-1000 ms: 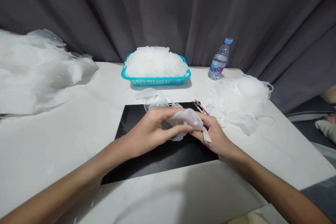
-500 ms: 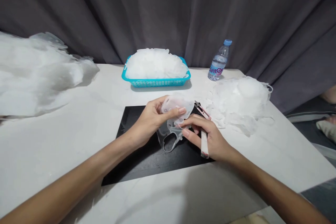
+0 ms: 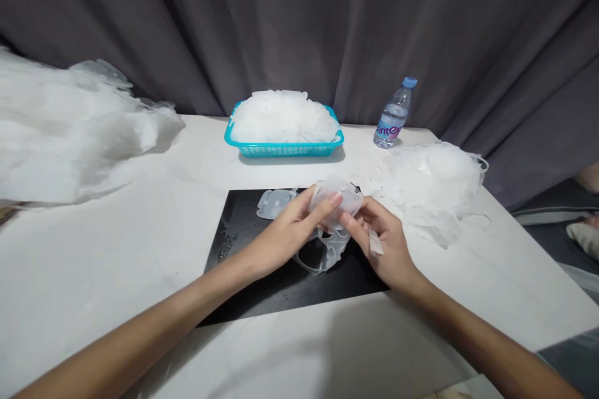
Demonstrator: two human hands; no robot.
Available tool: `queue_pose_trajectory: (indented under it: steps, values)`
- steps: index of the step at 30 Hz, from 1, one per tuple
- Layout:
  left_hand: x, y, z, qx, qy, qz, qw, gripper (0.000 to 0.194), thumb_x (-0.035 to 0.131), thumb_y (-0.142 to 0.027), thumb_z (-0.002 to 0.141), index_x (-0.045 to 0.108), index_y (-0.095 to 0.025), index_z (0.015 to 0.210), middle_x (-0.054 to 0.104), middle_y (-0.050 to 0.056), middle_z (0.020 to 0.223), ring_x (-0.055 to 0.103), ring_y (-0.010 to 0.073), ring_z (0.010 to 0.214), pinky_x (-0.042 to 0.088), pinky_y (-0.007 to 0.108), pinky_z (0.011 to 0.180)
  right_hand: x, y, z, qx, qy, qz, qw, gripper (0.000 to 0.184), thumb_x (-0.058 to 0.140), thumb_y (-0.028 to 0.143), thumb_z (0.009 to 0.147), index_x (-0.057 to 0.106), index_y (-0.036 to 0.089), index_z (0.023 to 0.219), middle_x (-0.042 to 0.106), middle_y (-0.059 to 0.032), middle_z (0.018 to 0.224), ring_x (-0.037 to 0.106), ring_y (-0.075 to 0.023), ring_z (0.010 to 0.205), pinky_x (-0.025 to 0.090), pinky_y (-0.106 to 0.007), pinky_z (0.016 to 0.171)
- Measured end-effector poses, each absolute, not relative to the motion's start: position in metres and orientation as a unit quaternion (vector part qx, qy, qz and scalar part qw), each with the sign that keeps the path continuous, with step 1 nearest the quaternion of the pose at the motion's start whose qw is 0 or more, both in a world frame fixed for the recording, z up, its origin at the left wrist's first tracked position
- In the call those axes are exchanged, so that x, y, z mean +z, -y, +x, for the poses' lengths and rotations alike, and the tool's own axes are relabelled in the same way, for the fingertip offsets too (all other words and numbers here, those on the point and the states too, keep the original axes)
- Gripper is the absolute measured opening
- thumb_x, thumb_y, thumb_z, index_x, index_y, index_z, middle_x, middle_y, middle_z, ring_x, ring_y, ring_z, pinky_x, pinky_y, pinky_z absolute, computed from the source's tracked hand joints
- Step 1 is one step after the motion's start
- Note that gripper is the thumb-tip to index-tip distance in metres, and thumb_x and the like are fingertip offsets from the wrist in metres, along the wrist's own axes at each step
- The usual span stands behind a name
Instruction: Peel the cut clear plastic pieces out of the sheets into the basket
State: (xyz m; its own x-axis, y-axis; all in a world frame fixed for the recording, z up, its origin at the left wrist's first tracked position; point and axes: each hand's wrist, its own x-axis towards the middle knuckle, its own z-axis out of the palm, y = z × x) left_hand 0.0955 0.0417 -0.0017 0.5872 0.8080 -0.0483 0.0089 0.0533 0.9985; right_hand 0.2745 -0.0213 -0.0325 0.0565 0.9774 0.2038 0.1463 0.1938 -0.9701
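Observation:
My left hand (image 3: pixel 299 221) is closed on a thin translucent plastic-like piece (image 3: pixel 344 199) with small holes, its thumb pressed flat across the front. At that piece's right lower edge, my right hand (image 3: pixel 381 234) pinches with thumb and fingers. A pale, flat handle (image 3: pixel 375 243) sticks out from the right palm; its other end is hidden by the fingers. Below both hands hangs a clear, looped strip of the same material (image 3: pixel 327 255), over a black board (image 3: pixel 281 296). Another translucent piece (image 3: pixel 276 204) lies on the board's far edge.
A blue basket (image 3: pixel 290 149) heaped with white translucent pieces stands at the back. A water bottle (image 3: pixel 393 115) is right of it. Translucent material is piled at left (image 3: pixel 70 137), and a smaller heap of scraps (image 3: pixel 430 187) sits at right. A grey curtain (image 3: pixel 290 25) hangs behind the table.
My hands have turned the piece and moved slightly right with it. The right hand has closed up to its edge. The pink-handled snips seen earlier are now mostly hidden behind the hands.

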Motion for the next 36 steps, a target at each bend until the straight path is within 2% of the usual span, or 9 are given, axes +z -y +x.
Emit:
queue_pose_trajectory:
  steps: [4, 7, 11, 15, 18, 23, 26, 32, 36]
  values:
    - [-0.017, -0.041, 0.094, 0.294, -0.277, 0.597, 0.693, 0.058, 0.09, -0.035, 0.082, 0.059, -0.024, 0.129, 0.072, 0.005, 0.116, 0.069, 0.021, 0.103, 0.056, 0.033, 0.094, -0.032, 0.02, 0.275, 0.439, 0.506, -0.476, 0.57, 0.023, 0.072, 0.042, 0.098, 0.06, 0.023, 0.1, 0.065, 0.0012, 0.081, 0.062, -0.0147, 0.073, 0.049, -0.028, 0.07]
    - [-0.027, -0.043, 0.096, 0.308, -0.288, 0.6, 0.68, 0.052, 0.092, -0.031, 0.079, 0.062, -0.019, 0.12, 0.073, 0.002, 0.101, 0.07, 0.0174, 0.088, 0.057, 0.031, 0.086, -0.033, 0.019, 0.275, 0.449, 0.484, -0.474, 0.582, 0.036, 0.077, 0.04, 0.094, 0.053, 0.027, 0.118, 0.066, 0.0047, 0.077, 0.063, -0.0144, 0.068, 0.05, -0.028, 0.069]
    - [-0.025, -0.044, 0.096, 0.302, -0.309, 0.582, 0.689, 0.045, 0.093, -0.03, 0.077, 0.066, -0.017, 0.112, 0.071, -0.002, 0.082, 0.068, 0.0148, 0.076, 0.056, 0.028, 0.078, -0.03, 0.021, 0.279, 0.374, 0.528, -0.5, 0.576, 0.06, 0.071, 0.032, 0.099, 0.038, 0.034, 0.149, 0.058, 0.0089, 0.071, 0.052, -0.0124, 0.056, 0.041, -0.025, 0.056]
    - [-0.013, -0.047, 0.09, 0.275, -0.343, 0.569, 0.695, 0.035, 0.092, -0.032, 0.076, 0.071, -0.016, 0.1, 0.072, 0.0, 0.082, 0.068, 0.0154, 0.08, 0.054, 0.028, 0.083, -0.022, 0.024, 0.291, 0.238, 0.697, -0.495, 0.461, 0.025, 0.06, 0.023, 0.105, 0.069, 0.03, 0.127, 0.063, 0.0005, 0.086, 0.056, -0.0149, 0.07, 0.046, -0.03, 0.065]
    - [-0.007, -0.05, 0.084, 0.249, -0.352, 0.596, 0.677, 0.025, 0.088, -0.038, 0.081, 0.076, -0.017, 0.09, 0.072, 0.0, 0.084, 0.066, 0.0151, 0.081, 0.051, 0.028, 0.083, -0.018, 0.025, 0.296, 0.114, 0.769, -0.475, 0.412, 0.027, 0.062, 0.015, 0.103, 0.072, 0.023, 0.127, 0.066, -0.0043, 0.092, 0.062, -0.0191, 0.086, 0.05, -0.033, 0.076]
    - [-0.001, -0.052, 0.084, 0.243, -0.359, 0.686, 0.584, 0.02, 0.077, -0.041, 0.091, 0.079, -0.021, 0.086, 0.073, 0.001, 0.089, 0.064, 0.0193, 0.093, 0.047, 0.032, 0.09, -0.023, 0.024, 0.297, -0.118, 0.773, -0.468, 0.411, 0.017, 0.07, 0.016, 0.1, 0.078, 0.021, 0.114, 0.061, -0.0033, 0.082, 0.057, -0.017, 0.075, 0.046, -0.03, 0.066]
    - [0.002, -0.051, 0.085, 0.238, -0.333, 0.712, 0.57, 0.023, 0.072, -0.041, 0.096, 0.076, -0.021, 0.087, 0.071, 0.0, 0.09, 0.063, 0.0182, 0.092, 0.046, 0.03, 0.089, -0.025, 0.024, 0.298, -0.175, 0.769, -0.465, 0.402, 0.012, 0.074, 0.019, 0.098, 0.08, 0.022, 0.108, 0.056, -0.0027, 0.081, 0.056, -0.0148, 0.07, 0.042, -0.027, 0.058]
    - [0.006, -0.045, 0.084, 0.222, -0.306, 0.745, 0.55, 0.025, 0.062, -0.042, 0.103, 0.072, -0.021, 0.093, 0.07, -0.001, 0.094, 0.062, 0.017, 0.093, 0.046, 0.027, 0.085, -0.021, 0.027, 0.294, -0.04, 0.787, -0.461, 0.407, 0.007, 0.064, 0.016, 0.101, 0.069, 0.019, 0.098, 0.062, -0.0037, 0.088, 0.062, -0.0158, 0.078, 0.047, -0.029, 0.067]
    - [0.004, -0.039, 0.087, 0.234, -0.325, 0.774, 0.491, 0.015, 0.062, -0.022, 0.092, 0.066, -0.02, 0.078, 0.067, -0.003, 0.08, 0.06, 0.0145, 0.079, 0.044, 0.026, 0.079, -0.019, 0.018, 0.303, 0.145, 0.71, -0.511, 0.461, 0.015, 0.06, 0.023, 0.102, 0.063, 0.021, 0.087, 0.062, -0.0006, 0.083, 0.058, -0.0153, 0.074, 0.045, -0.029, 0.067]
